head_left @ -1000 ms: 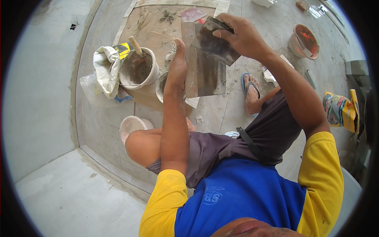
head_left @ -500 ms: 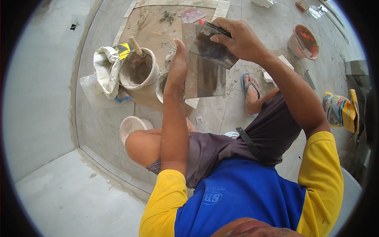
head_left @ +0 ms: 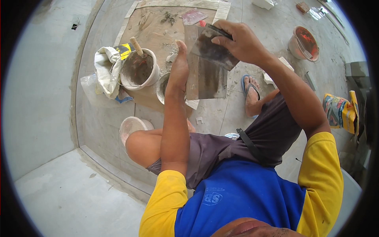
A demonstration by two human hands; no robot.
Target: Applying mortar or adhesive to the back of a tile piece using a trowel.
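My right hand grips a wide, dark, smeared scraper by its thick top edge, thumb across the near face. The scraper tilts over a rectangular board, which has a brown strip at left and a dark, stained face. My left hand is seen edge-on at the board's left side, one tip pointing up. Its other fingers are hidden, and I cannot tell whether it touches the board. Just left of that hand is a small tub, partly covered by my wrist.
A bucket with a wooden-handled tool stands at left beside an opened white sack. Brown sheeting lies beyond. Another bucket is at far right, a yellow bag at right, an overturned pail by my left knee.
Almost nothing differs. The whole view has shifted very slightly; both hands and the scraper keep about the same place over the board.
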